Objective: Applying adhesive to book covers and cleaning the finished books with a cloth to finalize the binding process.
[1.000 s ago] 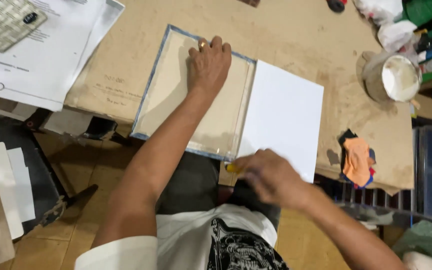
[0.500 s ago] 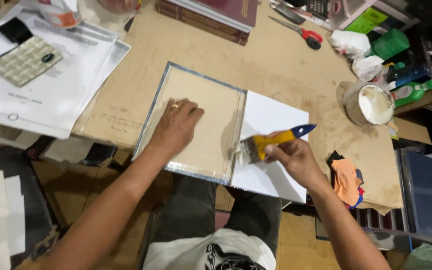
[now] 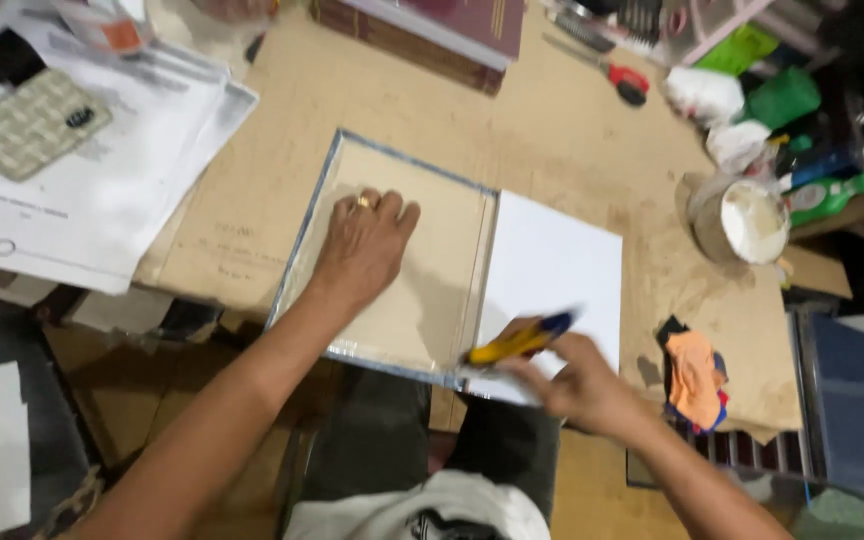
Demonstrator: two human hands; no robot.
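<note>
Tan board cover [image 3: 422,290], blue-edged, lies under the flat, open left hand [image 3: 364,248]; the right hand [image 3: 574,385] grips a yellow-handled brush [image 3: 517,343] at its lower right corner, beside the white sheet [image 3: 552,265].

L hand [image 3: 364,243] flat, R hand [image 3: 572,385] gripping

A craft workshop: stained worktable [image 3: 572,140], glue pot [image 3: 750,222], red-handled cutter [image 3: 624,80], scattered papers [image 3: 102,190].

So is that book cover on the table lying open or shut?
Open. The book cover lies spread flat, inner board up, the left hand pressing it, with a white sheet beside it.
</note>
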